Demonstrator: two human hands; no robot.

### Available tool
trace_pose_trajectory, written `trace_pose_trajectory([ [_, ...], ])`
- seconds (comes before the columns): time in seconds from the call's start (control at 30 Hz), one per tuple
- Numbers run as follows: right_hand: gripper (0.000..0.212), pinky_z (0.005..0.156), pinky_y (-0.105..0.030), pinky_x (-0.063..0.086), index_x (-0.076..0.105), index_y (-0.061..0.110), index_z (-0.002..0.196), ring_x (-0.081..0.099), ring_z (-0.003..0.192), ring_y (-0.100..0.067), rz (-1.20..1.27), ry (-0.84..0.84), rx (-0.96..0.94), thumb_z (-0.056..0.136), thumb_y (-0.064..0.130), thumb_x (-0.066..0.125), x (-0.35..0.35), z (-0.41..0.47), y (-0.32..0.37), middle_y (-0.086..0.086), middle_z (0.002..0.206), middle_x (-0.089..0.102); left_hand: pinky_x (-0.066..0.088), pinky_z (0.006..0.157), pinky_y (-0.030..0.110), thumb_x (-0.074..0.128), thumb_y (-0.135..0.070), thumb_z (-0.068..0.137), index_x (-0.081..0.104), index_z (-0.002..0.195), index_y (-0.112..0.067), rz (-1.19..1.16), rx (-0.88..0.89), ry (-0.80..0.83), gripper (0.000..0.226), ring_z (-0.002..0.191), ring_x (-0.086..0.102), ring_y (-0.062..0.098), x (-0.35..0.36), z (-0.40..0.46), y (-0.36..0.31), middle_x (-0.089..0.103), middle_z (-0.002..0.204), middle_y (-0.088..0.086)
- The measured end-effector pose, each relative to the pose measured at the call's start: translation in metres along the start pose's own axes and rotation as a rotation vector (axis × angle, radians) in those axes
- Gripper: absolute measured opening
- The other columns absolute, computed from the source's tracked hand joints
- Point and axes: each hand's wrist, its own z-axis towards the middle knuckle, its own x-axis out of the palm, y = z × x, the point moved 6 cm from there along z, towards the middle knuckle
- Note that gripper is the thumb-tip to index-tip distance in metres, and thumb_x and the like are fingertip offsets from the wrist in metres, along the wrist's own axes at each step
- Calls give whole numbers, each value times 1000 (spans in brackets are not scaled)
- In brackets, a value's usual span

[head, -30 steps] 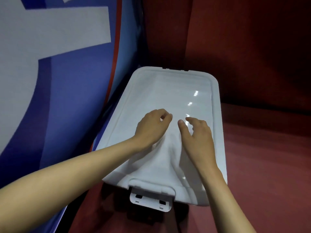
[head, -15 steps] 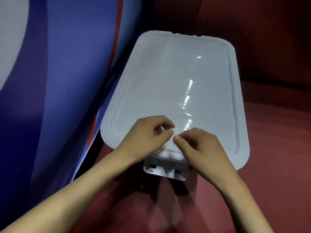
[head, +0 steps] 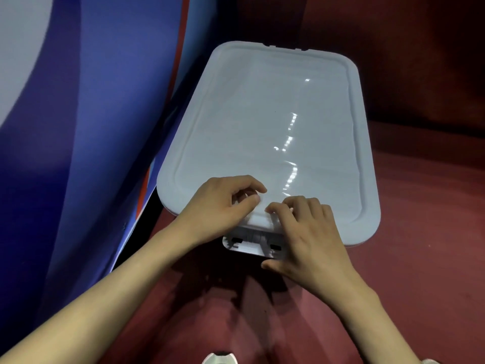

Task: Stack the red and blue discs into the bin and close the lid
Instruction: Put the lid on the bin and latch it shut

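I see a dark red floor (head: 420,258) carrying a white bin, its lid (head: 275,127) on top, set just beside a blue-and-white curved wall (head: 78,153) on the left. Shadows fall on the floor beneath the bin's near end.

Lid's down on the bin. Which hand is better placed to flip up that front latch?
Probably the right hand: its thumb sits under the hanging latch and its fingers rest on the lid edge above it. The left hand is curled on the lid top only.
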Motion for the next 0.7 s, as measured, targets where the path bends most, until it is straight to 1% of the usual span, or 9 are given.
trace_pose_trajectory([
  [0.07, 84, 78, -32, 31, 52, 24, 117, 45, 91, -23, -46, -28, -9, 43, 56, 75, 2, -2, 2, 0, 108, 50, 49, 78, 24, 62, -25, 91, 71, 103, -32, 6, 6, -5, 17, 80, 62, 4, 1, -2, 1, 72, 89, -13],
  [0.13, 82, 80, -33, 31, 51, 23, 118, 44, 92, -23, -68, -63, -21, 45, 52, 76, 3, -2, 4, -1, 110, 51, 49, 79, 26, 62, -25, 90, 71, 103, -33, -2, 3, -8, 17, 80, 62, 4, 1, -1, 2, 72, 88, -12],
  [0.27, 65, 81, -34, 32, 53, 22, 118, 45, 93, -24, -71, -123, -27, 61, 47, 72, 3, -3, 5, -2, 110, 52, 50, 82, 31, 62, -26, 90, 70, 103, -33, -8, -1, 2, 17, 84, 64, 8, 1, 0, 3, 72, 89, -10],
  [0.37, 63, 78, -35, 35, 57, 22, 116, 48, 91, -24, -22, -126, -48, 61, 50, 69, 0, -3, 2, -1, 107, 53, 51, 83, 33, 61, -27, 90, 70, 104, -33, -1, 20, 19, 18, 86, 65, 8, 1, -2, 2, 72, 90, -9],
  [0.47, 60, 78, -34, 38, 61, 26, 119, 50, 90, -21, 82, -100, -85, 65, 54, 65, -5, -3, -6, 4, 106, 56, 49, 83, 28, 62, -26, 89, 71, 104, -31, -13, 50, 17, 18, 87, 63, 7, -1, -5, -1, 72, 91, -11],
  [0.53, 54, 75, -31, 38, 62, 28, 119, 51, 87, -19, 124, -99, -101, 72, 54, 61, -7, -1, -11, 6, 104, 57, 47, 83, 24, 61, -33, 85, 70, 106, -30, 33, 94, 34, 22, 89, 61, 6, 1, -7, -3, 71, 91, -15],
  [0.6, 45, 72, -29, 38, 65, 28, 116, 51, 84, -18, 168, -122, -104, 80, 53, 57, -8, 1, -14, 7, 100, 58, 46, 84, 22, 61, -44, 81, 69, 108, -32, 121, 149, 68, 31, 92, 59, 4, 3, -9, -4, 70, 93, -19],
  [0.7, 39, 70, -28, 39, 69, 28, 110, 52, 81, -18, 218, -139, -83, 85, 51, 52, -8, 5, -16, 6, 96, 59, 42, 85, 15, 58, -58, 76, 66, 113, -37, 202, 197, 114, 44, 96, 55, 0, 5, -8, 0, 66, 100, -22],
])
